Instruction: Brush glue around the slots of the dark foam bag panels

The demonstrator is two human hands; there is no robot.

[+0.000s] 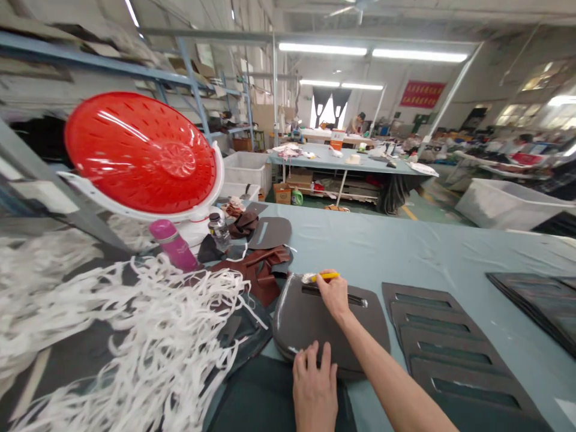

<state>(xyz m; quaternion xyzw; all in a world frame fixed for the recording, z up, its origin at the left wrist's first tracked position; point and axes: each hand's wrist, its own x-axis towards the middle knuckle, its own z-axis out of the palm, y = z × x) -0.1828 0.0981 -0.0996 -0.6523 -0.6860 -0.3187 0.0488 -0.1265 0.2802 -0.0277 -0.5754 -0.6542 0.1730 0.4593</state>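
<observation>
My right hand [333, 295] is closed round a small brush [330, 275] with a yellow handle. Its pale, whitish tip meets the top edge of a dark grey rounded panel [330, 327], by the left end of a long slot. This panel seems to top a thick stack. White, wet-looking streaks show along its left edge and near the slot's right end. My left hand [315, 384] rests on the panel's near edge, fingers stretched and a little apart, holding nothing. A black sheet [265, 399] lies under and in front of the stack.
Slotted panels [443, 327] overlap in a row to the right, with another dark stack [535, 303] beyond. At left are tangled white strips [180, 324], brown scraps [258, 270], a magenta bottle [174, 246], a clear bottle [219, 230] and a red perforated basin [139, 150].
</observation>
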